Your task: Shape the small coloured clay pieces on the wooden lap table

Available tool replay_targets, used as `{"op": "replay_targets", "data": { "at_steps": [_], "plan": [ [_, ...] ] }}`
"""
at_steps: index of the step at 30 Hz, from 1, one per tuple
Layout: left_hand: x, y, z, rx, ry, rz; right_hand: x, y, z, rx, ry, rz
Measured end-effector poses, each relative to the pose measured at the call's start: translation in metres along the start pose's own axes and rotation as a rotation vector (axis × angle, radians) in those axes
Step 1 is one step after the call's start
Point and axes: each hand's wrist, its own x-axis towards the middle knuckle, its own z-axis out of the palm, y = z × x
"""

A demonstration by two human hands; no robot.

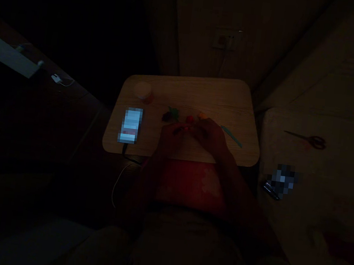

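In the dim light my left hand (170, 135) and my right hand (210, 135) meet over the near half of a small wooden table (194, 94). Their fingers are bent and closed around a small red piece (187, 128), mostly hidden between the fingertips. Just beyond them lies a red lump (190, 119), with an orange lump (202, 115) close to my right fingers. A green leafy-looking piece (174, 113) and a dark lump (166, 116) lie past my left hand. Right of my right hand is a thin teal stick (232, 136).
A lit phone (131, 123) with a cable lies on the table's left side, below a pale-lidded tub (143, 91). On the surface to the right are scissors (311, 140) and a dark shiny device (278, 186). A wall socket (227, 40) is behind the table.
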Motion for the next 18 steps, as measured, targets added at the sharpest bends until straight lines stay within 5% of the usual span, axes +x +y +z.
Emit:
{"op": "replay_targets", "data": {
  "at_steps": [18],
  "plan": [
    [0.001,0.018,-0.003,0.044,-0.045,-0.015,-0.001,0.002,0.0,0.02,0.01,0.03]
  ]
}}
